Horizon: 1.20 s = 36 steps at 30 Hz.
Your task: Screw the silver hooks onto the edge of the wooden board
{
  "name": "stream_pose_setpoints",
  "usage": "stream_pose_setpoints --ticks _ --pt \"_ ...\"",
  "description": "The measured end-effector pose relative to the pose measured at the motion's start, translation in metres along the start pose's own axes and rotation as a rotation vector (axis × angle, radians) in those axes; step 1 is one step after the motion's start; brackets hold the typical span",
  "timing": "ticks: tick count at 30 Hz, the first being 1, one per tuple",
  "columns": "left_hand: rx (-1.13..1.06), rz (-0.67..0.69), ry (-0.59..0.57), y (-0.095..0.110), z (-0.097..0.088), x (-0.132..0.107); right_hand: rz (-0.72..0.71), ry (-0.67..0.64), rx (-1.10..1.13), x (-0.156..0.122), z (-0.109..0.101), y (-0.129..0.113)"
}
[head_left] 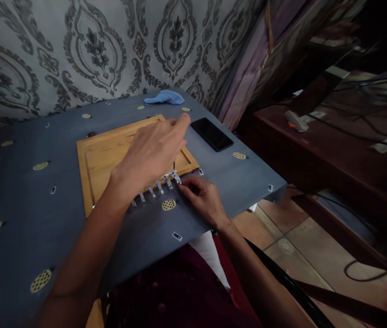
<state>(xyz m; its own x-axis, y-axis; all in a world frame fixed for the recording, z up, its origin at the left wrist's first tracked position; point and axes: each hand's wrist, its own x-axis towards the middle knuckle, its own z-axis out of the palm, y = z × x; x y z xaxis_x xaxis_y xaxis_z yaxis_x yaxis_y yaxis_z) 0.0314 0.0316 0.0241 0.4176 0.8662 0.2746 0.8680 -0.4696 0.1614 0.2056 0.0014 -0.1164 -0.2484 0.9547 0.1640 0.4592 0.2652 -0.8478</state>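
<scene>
A wooden framed panel [106, 157] lies flat on the table. Along its near edge sits a row of several small metal hinge-like clips [159, 187]. My left hand [154, 148] is closed above the panel's right part, back of the hand toward me. From under it a thin dark shaft [174, 165], like a screwdriver's, points down at the rightmost metal clip [177, 176]; the handle is hidden in the fist. With thumb and fingertips my right hand [202, 196] pinches the near end of that same clip.
A black phone [212, 134] lies right of the panel. At the back of the table [25, 191] is a crumpled blue cloth [166, 97], near the patterned wall. To the right stands a dark red desk [275, 136] with cables and a white-and-orange tool [296, 121].
</scene>
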Motion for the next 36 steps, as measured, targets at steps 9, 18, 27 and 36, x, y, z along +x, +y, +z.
stream_pose_setpoints --ticks 9,18,27,36 --pt "0.018 0.011 -0.053 0.0001 -0.0043 -0.0023 0.016 -0.01 0.015 -0.0005 0.0001 0.0005" --pt "0.081 0.055 -0.063 0.0031 -0.0029 -0.0017 0.014 -0.001 -0.001 -0.0001 0.0001 0.0002" --pt "0.058 0.069 -0.08 0.0011 -0.0012 -0.0012 0.014 -0.007 0.02 -0.0002 0.0002 -0.0007" --pt "0.016 0.089 -0.087 -0.0021 0.0007 -0.002 0.01 -0.004 0.001 -0.0001 0.0 0.0003"
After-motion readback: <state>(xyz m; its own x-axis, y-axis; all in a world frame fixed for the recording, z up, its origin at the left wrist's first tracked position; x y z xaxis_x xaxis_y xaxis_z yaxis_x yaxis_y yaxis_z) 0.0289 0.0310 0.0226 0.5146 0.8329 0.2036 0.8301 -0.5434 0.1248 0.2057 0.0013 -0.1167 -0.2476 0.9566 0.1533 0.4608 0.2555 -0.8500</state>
